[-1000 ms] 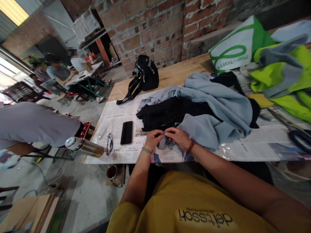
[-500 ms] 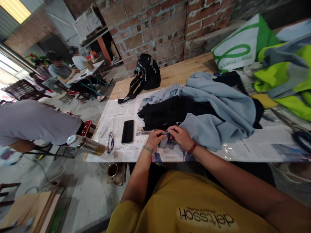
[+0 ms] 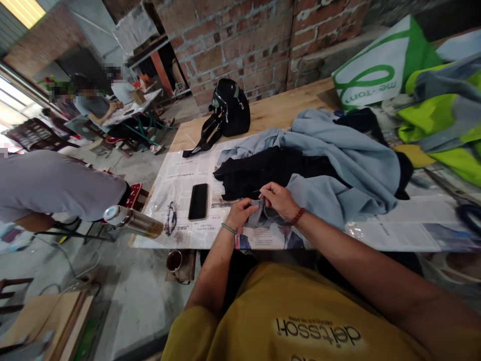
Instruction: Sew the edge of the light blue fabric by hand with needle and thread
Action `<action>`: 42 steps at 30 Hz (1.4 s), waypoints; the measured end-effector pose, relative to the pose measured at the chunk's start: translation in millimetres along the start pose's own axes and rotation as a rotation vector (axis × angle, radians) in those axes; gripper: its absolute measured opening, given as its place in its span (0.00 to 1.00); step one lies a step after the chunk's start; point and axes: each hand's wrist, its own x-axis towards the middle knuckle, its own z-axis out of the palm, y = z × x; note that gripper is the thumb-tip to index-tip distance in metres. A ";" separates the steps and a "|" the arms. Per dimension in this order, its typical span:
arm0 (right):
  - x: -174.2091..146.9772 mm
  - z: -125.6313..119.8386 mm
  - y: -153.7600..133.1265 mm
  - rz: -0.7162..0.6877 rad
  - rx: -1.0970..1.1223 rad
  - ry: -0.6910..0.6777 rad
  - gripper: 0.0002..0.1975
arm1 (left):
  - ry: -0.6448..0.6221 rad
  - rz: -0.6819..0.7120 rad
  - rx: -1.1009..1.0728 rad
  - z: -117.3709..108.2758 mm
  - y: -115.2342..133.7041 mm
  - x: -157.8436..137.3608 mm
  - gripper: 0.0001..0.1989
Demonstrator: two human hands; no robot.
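My left hand (image 3: 239, 214) pinches the edge of a small piece of grey cloth (image 3: 256, 218) just above the newspaper, near the table's front edge. Close to its right, my right hand (image 3: 281, 201) is closed in a pinch. Whatever lies between those fingertips is too small to make out; part of the grey cloth hangs below that hand. Behind both hands lies black fabric (image 3: 251, 175), partly wrapped by a large heap of light blue-grey fabric (image 3: 349, 145).
On the newspaper-covered table (image 3: 176, 175) lie a phone (image 3: 198, 201), glasses (image 3: 172, 218) and a flask (image 3: 133, 221). A black bag (image 3: 233, 108) stands at the back. Scissors (image 3: 456, 190), yellow-green fabric (image 3: 432, 118) and a green-white bag (image 3: 376, 75) are right. A person (image 3: 63, 185) sits left.
My right hand has lifted slightly away from my left fingertips, opening a small gap between them. My left hand keeps its pinch on the grey cloth. The view has shifted slightly.
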 end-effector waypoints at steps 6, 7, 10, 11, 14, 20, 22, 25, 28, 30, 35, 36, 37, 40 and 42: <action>-8.9 1.1 -0.1 0.134 0.230 -0.154 0.13 | 0.036 0.011 -0.020 -2.2 1.5 0.9 0.13; -11.3 1.0 1.1 0.160 0.264 -0.177 0.15 | 0.041 0.016 -0.019 -2.6 1.8 0.9 0.12; -17.0 1.4 4.8 0.211 0.310 -0.197 0.16 | 0.042 0.019 -0.007 -3.0 2.4 0.2 0.12; -17.8 1.8 5.7 0.211 0.303 -0.190 0.16 | 0.041 0.014 -0.004 -2.8 2.5 -0.2 0.12; -14.6 1.8 6.0 0.150 0.237 -0.139 0.15 | 0.027 0.003 0.007 -1.7 2.6 -1.7 0.13; 13.0 -14.7 -8.7 0.027 0.217 0.028 0.13 | -0.034 0.036 0.036 -0.5 5.3 -5.0 0.14; 17.0 -20.4 -15.9 0.054 0.225 -0.015 0.13 | -0.031 0.030 0.030 -0.4 7.7 -5.0 0.14; 12.9 -22.1 -25.0 0.135 0.304 -0.168 0.11 | -0.031 0.015 0.039 -0.2 11.9 -4.0 0.15; 8.3 -19.8 -31.1 0.144 0.411 -0.226 0.11 | -0.026 0.019 0.058 0.0 13.9 -3.7 0.16; 10.1 -20.7 -34.7 0.074 0.401 -0.149 0.11 | -0.017 0.015 0.045 0.2 12.9 -3.9 0.16; 25.8 -39.0 -49.4 -0.178 0.260 0.117 0.11 | -0.013 -0.029 0.007 0.3 8.1 -4.0 0.17; 28.6 -44.6 -52.9 -0.225 0.242 0.159 0.10 | -0.012 -0.027 0.010 0.0 7.8 -4.0 0.17; 30.9 -50.3 -56.2 -0.265 0.224 0.193 0.09 | -0.012 -0.020 0.013 -0.3 7.9 -4.0 0.17; 35.0 -67.0 -62.7 -0.353 0.143 0.259 0.08 | -0.021 -0.002 0.015 -1.2 9.5 -4.6 0.17; 37.0 -77.0 -63.1 -0.399 0.078 0.296 0.06 | -0.025 -0.008 0.002 -1.2 10.5 -5.2 0.17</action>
